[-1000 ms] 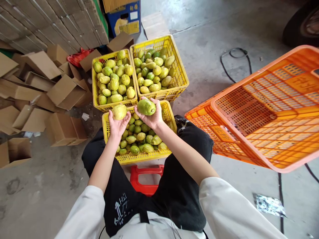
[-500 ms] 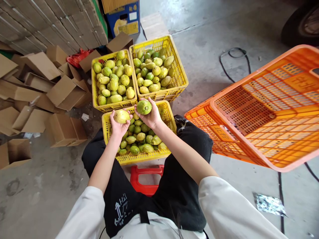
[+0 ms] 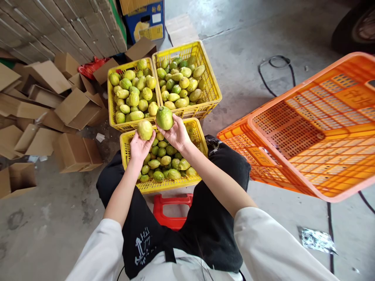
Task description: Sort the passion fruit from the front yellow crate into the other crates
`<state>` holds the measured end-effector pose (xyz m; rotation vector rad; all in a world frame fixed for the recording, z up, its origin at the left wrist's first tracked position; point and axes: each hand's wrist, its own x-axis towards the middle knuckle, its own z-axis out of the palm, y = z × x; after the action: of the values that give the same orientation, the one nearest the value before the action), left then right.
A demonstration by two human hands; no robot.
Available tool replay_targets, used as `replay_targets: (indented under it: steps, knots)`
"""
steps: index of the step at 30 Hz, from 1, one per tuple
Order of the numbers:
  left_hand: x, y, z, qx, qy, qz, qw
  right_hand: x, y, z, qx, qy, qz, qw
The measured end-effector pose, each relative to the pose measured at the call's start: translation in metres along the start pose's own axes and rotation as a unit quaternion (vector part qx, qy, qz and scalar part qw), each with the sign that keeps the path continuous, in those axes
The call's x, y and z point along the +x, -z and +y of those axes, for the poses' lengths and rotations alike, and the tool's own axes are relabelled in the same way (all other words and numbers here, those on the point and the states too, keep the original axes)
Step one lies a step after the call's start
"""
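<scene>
My left hand (image 3: pixel 139 147) is closed round a yellowish fruit (image 3: pixel 145 129), held above the far edge of the near yellow crate (image 3: pixel 168 184). My right hand (image 3: pixel 176 135) grips a greener fruit (image 3: pixel 164 118) just beside it, a little higher. Both fruits sit close together over the gap between the near crate and the two far crates. The near crate between my knees holds several green and yellow fruits. The far left crate (image 3: pixel 111 113) and the far right crate (image 3: pixel 211 86) are piled with the same fruit.
A large orange crate (image 3: pixel 310 128) lies tilted on its side at my right. Loose cardboard boxes (image 3: pixel 70 109) litter the floor at left, below stacked flat cartons (image 3: pixel 58 27). A red stool (image 3: pixel 171 208) shows between my legs. A black cable (image 3: pixel 274 70) lies on the concrete.
Both hands turned their fruits and lifted them slightly toward the far crates. The green fruit moved left and up, nearer the yellowish one.
</scene>
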<state>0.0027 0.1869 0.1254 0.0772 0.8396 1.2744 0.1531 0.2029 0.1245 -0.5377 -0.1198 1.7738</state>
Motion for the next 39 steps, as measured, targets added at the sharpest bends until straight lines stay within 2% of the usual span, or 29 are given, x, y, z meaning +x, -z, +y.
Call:
replay_targets:
  steps: [4,7,10,13,16,19,22,27,34,39]
  knots:
    - [0.002,0.001,0.001,-0.017,0.015,0.06,0.998,0.003,0.004,0.0,0.029,0.003,0.038,0.999]
    - [0.002,0.001,0.005,-0.026,-0.014,0.092,0.995,0.005,0.008,-0.001,0.049,-0.006,0.069,0.996]
    - [0.001,0.002,0.008,-0.034,-0.012,0.065,0.997,0.004,0.008,-0.002,0.062,-0.004,0.071,0.996]
    - [0.001,0.003,0.009,-0.043,0.015,0.057,0.997,0.001,0.005,-0.002,0.068,-0.003,0.039,0.997]
    - [0.002,0.003,0.01,-0.04,0.033,0.065,0.997,0.0,0.004,-0.002,0.067,-0.025,0.004,0.997]
    - [0.0,0.0,0.01,-0.028,0.028,0.047,0.998,0.001,0.005,-0.002,0.059,-0.049,-0.01,0.997]
    - [-0.003,-0.002,0.008,-0.013,0.02,0.031,0.999,0.002,0.006,-0.003,0.046,-0.055,-0.012,0.997]
    - [-0.003,0.001,0.005,-0.014,0.025,0.051,0.998,-0.002,0.002,-0.005,0.046,-0.021,-0.013,0.999]
    - [-0.003,-0.004,0.009,0.028,0.041,0.0,0.999,-0.005,-0.007,-0.008,-0.012,-0.014,-0.018,1.0]
    - [-0.005,-0.002,0.013,0.009,0.062,0.003,0.998,-0.006,-0.009,-0.008,0.01,-0.034,0.003,0.999]
